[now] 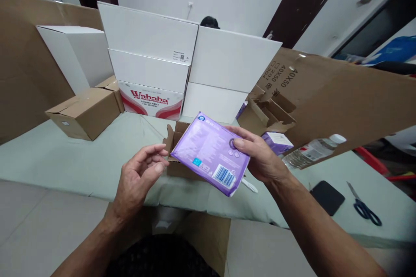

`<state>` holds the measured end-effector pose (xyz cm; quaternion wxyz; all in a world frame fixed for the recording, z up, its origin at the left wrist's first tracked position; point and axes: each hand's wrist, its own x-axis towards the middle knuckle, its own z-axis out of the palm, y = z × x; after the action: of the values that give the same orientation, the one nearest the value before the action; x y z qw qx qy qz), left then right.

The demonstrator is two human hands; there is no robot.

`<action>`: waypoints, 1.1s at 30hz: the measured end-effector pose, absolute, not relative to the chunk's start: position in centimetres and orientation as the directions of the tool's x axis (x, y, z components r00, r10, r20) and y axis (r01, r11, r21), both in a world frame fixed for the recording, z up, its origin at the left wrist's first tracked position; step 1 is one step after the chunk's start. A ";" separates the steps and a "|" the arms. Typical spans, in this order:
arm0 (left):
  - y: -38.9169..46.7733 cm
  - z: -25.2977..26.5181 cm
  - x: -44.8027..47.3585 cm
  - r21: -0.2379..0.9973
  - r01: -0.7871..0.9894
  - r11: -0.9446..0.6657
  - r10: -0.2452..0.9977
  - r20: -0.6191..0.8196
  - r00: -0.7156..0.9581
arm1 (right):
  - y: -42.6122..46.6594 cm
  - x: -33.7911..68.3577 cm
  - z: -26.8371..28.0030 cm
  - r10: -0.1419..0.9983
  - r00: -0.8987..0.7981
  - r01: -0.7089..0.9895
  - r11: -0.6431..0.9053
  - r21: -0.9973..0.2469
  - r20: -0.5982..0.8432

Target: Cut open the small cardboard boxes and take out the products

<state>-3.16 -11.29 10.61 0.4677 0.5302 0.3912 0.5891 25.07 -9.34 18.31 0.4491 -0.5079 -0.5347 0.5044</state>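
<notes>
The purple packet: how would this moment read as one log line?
right hand: holds purple packet; left hand: empty, near packet's corner, contact unclear; open carton: partly hidden by packet; scissors: on table, at right

At the far edge of the table (81, 160), a white box (146, 111) says "Wahaha" and "PURIFIED WATER FOR DRINKING". Brown cardboard (344, 91) near the far right corner says "40X50" twice, "201" and "304".
</notes>
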 end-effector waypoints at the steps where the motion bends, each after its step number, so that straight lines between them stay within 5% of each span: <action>1: -11.4 10.8 -3.4 0.958 -0.230 -0.171 0.980 0.189 0.056 | -9.7 24.9 18.3 0.996 -0.067 0.166 0.071 -0.984 0.060; 3: -11.6 11.2 -3.8 0.925 -0.380 -0.005 0.979 0.083 0.189 | -10.7 24.4 18.0 0.923 -0.069 0.392 0.374 -0.841 0.378; 6: -11.6 11.7 -4.1 0.843 -0.495 0.209 0.927 -0.009 0.375 | -12.2 23.3 17.1 0.506 -0.349 0.648 0.739 -0.186 0.789; 9: -11.7 12.0 -4.1 0.787 -0.533 0.310 0.879 -0.024 0.476 | -13.3 22.1 15.8 0.173 -0.616 0.586 0.753 0.300 0.769; 12: -12.0 11.9 -3.8 0.756 -0.565 0.332 0.873 -0.019 0.488 | -14.2 20.9 14.9 0.079 -0.674 0.549 0.718 0.427 0.734; 17: -12.6 11.6 -3.4 0.748 -0.594 0.296 0.917 -0.048 0.396 | -15.5 19.9 14.3 0.120 -0.731 0.513 0.745 0.426 0.671; 22: -12.1 12.2 -4.3 0.730 -0.654 0.198 0.970 -0.049 0.238 | -16.6 21.8 14.8 0.286 -0.655 0.620 0.733 0.281 0.699; 27: -11.2 13.2 -6.1 0.721 -0.692 0.036 0.998 -0.065 -0.016 | -17.0 27.2 13.7 0.518 -0.248 0.910 0.415 0.014 0.819; 33: -10.5 12.7 -7.0 0.717 -0.697 0.009 0.997 -0.062 -0.051 | -16.6 30.2 9.3 0.856 -0.106 0.884 0.313 -0.346 0.506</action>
<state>-7.04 -10.51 12.72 0.6428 0.2479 0.3025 0.6587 30.17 -16.62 9.35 0.3229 -0.5855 -0.7432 -0.0218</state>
